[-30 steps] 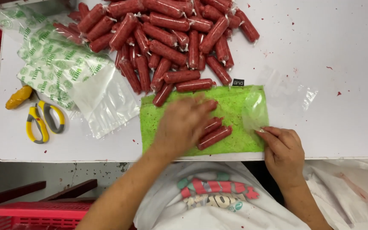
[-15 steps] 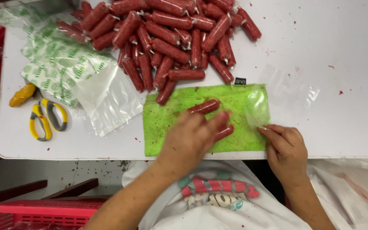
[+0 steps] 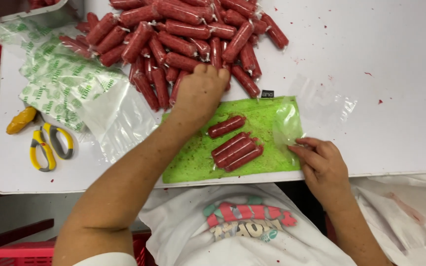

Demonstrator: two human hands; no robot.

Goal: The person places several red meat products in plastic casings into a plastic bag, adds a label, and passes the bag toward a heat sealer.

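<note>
Two hands: left (image 3: 200,91) cupping piled sausages (image 3: 183,34), right (image 3: 321,160) pinching bag (image 3: 277,123) (table edge (image 3: 75,184) close).

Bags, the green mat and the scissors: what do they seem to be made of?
Bags: thin clear plastic film with green print, glossy, crinkled and see-through.
Green mat: probably a flat plastic board, matt, speckled with red bits.
Scissors: handles look like moulded plastic, yellow and grey; the blades cannot be judged.
Table: smooth white surface, possibly plastic or laminate.
</note>
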